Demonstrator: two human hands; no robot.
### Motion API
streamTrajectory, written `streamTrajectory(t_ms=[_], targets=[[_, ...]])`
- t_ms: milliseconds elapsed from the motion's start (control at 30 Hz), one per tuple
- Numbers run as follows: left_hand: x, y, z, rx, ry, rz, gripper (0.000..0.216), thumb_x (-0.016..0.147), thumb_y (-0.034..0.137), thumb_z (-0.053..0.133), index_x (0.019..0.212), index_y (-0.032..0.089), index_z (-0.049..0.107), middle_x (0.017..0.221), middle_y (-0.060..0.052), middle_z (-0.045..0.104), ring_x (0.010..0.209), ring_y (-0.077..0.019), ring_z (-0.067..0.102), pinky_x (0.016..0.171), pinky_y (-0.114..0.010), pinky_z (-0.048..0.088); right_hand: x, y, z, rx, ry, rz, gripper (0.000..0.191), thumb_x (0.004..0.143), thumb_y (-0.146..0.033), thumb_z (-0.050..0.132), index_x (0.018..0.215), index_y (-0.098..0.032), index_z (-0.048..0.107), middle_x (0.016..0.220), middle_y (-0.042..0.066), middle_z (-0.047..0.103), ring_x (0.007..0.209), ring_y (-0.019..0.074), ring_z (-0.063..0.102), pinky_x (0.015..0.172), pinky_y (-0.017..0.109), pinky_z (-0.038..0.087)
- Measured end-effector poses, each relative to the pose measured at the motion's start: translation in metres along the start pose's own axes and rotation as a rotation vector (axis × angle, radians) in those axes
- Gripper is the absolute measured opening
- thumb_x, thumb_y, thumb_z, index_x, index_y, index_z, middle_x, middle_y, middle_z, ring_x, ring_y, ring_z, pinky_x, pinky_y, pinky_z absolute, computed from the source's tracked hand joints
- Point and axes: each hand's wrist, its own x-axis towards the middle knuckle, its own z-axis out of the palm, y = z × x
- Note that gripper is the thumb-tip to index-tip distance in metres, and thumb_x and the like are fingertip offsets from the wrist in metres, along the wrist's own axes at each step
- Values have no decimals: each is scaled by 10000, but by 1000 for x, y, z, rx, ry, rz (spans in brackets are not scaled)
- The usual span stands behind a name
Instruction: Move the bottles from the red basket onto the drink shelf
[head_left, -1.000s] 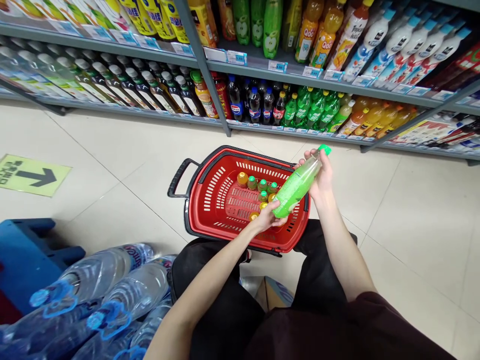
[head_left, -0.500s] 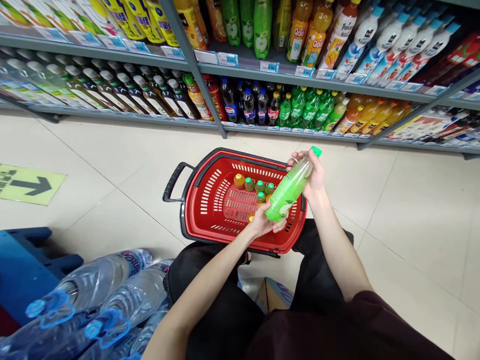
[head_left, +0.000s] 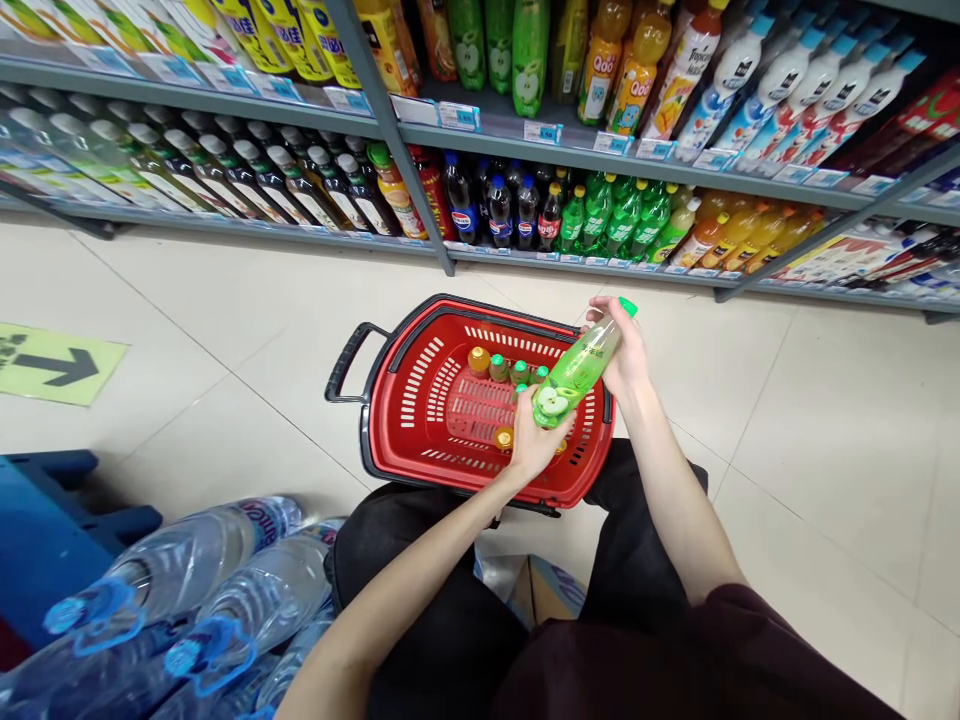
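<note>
A green apple drink bottle (head_left: pixel 581 370) is held tilted over the right part of a red shopping basket (head_left: pixel 397 440). My left hand (head_left: pixel 536 440) is closed around its lower end, and my right hand (head_left: pixel 628 355) grips it near the green cap. Apples printed on the label face up. Inside the basket stand several small bottles with green caps (head_left: pixel 520 372), an orange-capped bottle (head_left: pixel 478 360) and another orange-topped one (head_left: pixel 504 438). The held bottle and my left hand hide part of the basket's contents.
Drink shelves (head_left: pixel 637 150) run across the far side, with cola, green soda and juice bottles. Large water bottles (head_left: pixel 217 550) lie at lower left beside a blue pallet-like object (head_left: pixel 52 530). A yellow arrow sign (head_left: pixel 60 365) is on the tiled floor.
The bottle has been rolled in my hands, so a different side of its label, with the apple picture, faces up. My left hand has shifted its hold on the lower end.
</note>
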Motion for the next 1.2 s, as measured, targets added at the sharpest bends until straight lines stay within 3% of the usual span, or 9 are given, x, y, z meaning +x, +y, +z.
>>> streamTrajectory(t_ms=[200, 433, 600, 700, 833, 1000, 1200], targets=[[15, -11, -12, 220, 143, 232, 714, 774, 283, 845, 1376, 225, 465, 1278, -110, 524, 1240, -272, 582, 1082, -457, 500, 2, 6, 7, -68, 31, -5, 361, 698, -464, 864, 894, -241, 659, 887, -25, 644, 763, 134, 578, 725, 274, 500], [20, -24, -18, 292, 107, 348, 744, 851, 302, 782, 1480, 232, 390, 1319, -126, 452, 1290, -283, 553, 1113, -479, 480, 1, 7, 10, -95, 61, -30, 419, 678, -421, 873, 918, -246, 576, 836, -61, 591, 759, 131, 600, 769, 284, 528], [20, -18, -19, 213, -43, 239, 818, 858, 370, 760, 1548, 230, 344, 1419, -156, 456, 1385, -301, 508, 1181, -496, 420, 2, 13, 12, -58, 144, -9, 536, 614, -451, 926, 894, -260, 511, 724, -84, 568, 734, 150, 660, 741, 306, 586], [23, -10, -18, -2, -131, 50, 798, 864, 426, 745, 1543, 234, 372, 1494, -150, 505, 1429, -286, 488, 1214, -469, 385, 3, 17, 10, -58, 177, -36, 551, 599, -448, 949, 828, -254, 487, 654, -96, 558, 687, 146, 679, 709, 296, 607], [31, -7, -17, -296, -325, -168, 708, 858, 456, 741, 1468, 226, 462, 1456, -129, 600, 1338, -275, 586, 1136, -439, 467, 3, 22, 8, -64, 216, -127, 546, 575, -415, 971, 835, -244, 523, 680, -98, 611, 619, 128, 692, 680, 287, 631], [36, -1, -16, -242, -416, -129, 715, 716, 327, 852, 1339, 170, 540, 1280, -120, 690, 1175, -279, 670, 1078, -442, 497, -2, 22, 12, -121, 178, -183, 471, 614, -448, 947, 834, -218, 600, 676, -48, 687, 663, 186, 754, 694, 331, 658], [38, 8, -19, 51, -297, 24, 664, 624, 319, 908, 1186, 187, 581, 1151, -77, 632, 1082, -265, 650, 1002, -434, 525, -9, 21, 19, -92, 76, -161, 436, 717, -554, 869, 850, -187, 676, 708, 13, 734, 792, 232, 790, 773, 370, 660]])
